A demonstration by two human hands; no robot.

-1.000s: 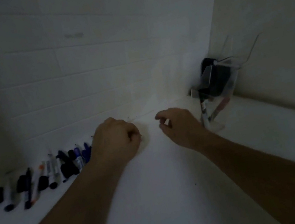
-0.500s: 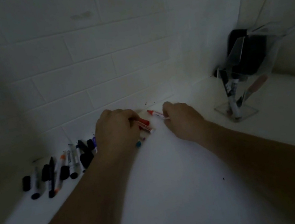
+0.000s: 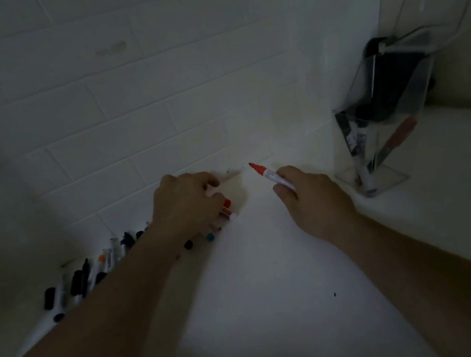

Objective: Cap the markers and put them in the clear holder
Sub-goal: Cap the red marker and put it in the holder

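My right hand (image 3: pixel 309 197) grips an uncapped red marker (image 3: pixel 266 173), its red tip pointing up and left above the white counter. My left hand (image 3: pixel 187 203) is curled over the near end of a row of markers (image 3: pixel 88 274) lying along the tiled wall, fingers around something with a red cap (image 3: pixel 226 203); what exactly it holds is hidden. Loose small caps (image 3: pixel 210 236) lie under my left wrist. The clear holder (image 3: pixel 379 154) stands at the right corner with a few markers inside, one red.
A white tiled wall (image 3: pixel 155 114) runs behind the counter and meets a side wall at the right. A black object (image 3: pixel 392 80) sits behind the clear holder. The white counter (image 3: pixel 278 295) stretches toward me between my forearms.
My right hand has lifted the uncapped red marker off the counter and drawn it to the right, away from my left hand. My left hand stays over the marker row.
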